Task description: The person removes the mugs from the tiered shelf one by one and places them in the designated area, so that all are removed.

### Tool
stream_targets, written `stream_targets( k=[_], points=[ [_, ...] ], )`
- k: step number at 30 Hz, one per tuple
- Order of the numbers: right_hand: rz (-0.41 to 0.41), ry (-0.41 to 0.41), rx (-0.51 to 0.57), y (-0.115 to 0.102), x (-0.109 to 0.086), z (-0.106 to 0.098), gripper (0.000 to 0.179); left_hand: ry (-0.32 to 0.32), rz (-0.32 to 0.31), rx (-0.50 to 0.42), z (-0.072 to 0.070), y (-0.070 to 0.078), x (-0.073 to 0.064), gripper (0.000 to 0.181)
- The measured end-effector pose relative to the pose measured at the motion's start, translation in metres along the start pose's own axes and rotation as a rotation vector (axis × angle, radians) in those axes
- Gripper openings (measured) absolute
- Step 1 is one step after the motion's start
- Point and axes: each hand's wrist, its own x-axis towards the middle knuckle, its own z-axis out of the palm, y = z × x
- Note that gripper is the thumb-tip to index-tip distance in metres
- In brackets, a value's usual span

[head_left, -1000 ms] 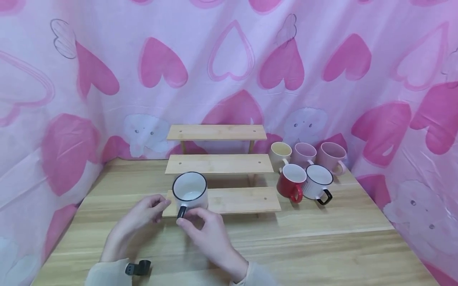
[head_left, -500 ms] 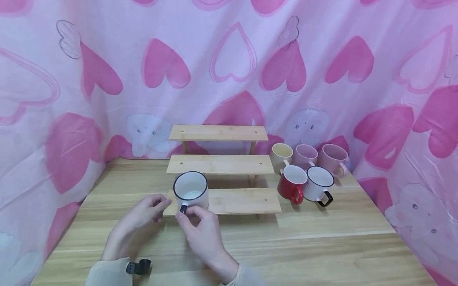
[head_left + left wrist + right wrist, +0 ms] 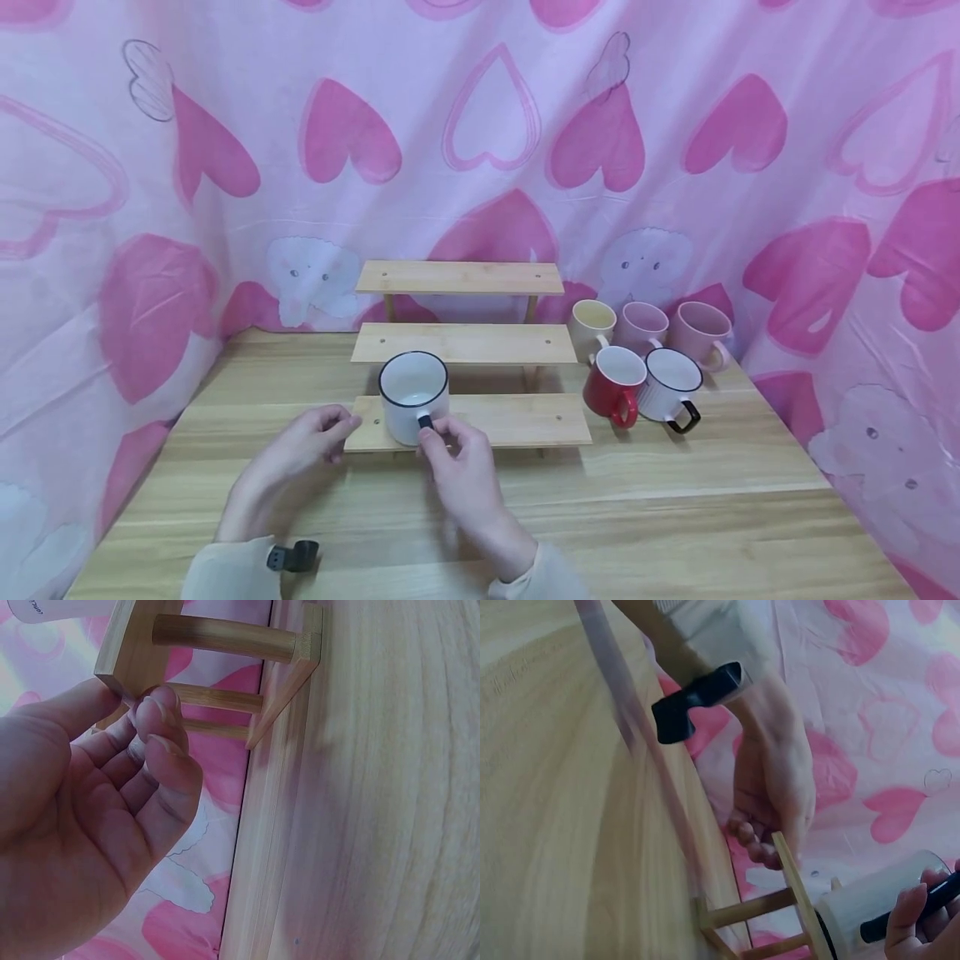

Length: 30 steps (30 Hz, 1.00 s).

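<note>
My right hand (image 3: 467,477) pinches the black handle (image 3: 425,422) of a white enamel-style mug (image 3: 402,419) with a dark rim. The mug is upright at the left part of the lowest board of a three-step wooden display rack (image 3: 517,418). In the right wrist view the mug's base (image 3: 847,904) is right at the board. At the rack's left end, my left hand (image 3: 307,442) pinches the corner of that same board. The left wrist view shows its thumb and curled fingers (image 3: 174,761) at the board's corner (image 3: 120,667).
To the rack's right stand a cream mug (image 3: 588,329), a lilac mug (image 3: 639,327), a pink mug (image 3: 699,333), a red mug (image 3: 611,383) and another white mug (image 3: 667,385) with a black handle. A pink heart-patterned curtain (image 3: 480,125) surrounds the wooden table (image 3: 637,508).
My right hand has shifted the white mug to the right along the lowest board, and its handle has turned to the right. My left hand stays at the rack's end.
</note>
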Motion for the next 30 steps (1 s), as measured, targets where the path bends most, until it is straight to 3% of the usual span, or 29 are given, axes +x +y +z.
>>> stream_targets(
  k=[5, 19, 30],
  points=[
    [0.027, -0.027, 0.043, -0.009, 0.002, -0.012, 0.019, -0.005, -0.006, -0.004, 0.001, -0.001, 0.001, 0.04],
    [-0.041, -0.008, 0.097, -0.046, -0.006, -0.06, 0.02, -0.01, -0.001, 0.0, 0.002, -0.003, 0.003, 0.038],
    [-0.223, 0.125, -0.01, -0.076, -0.012, -0.13, 0.02, -0.023, 0.045, 0.001, -0.001, -0.003, 0.001, 0.038]
  ],
)
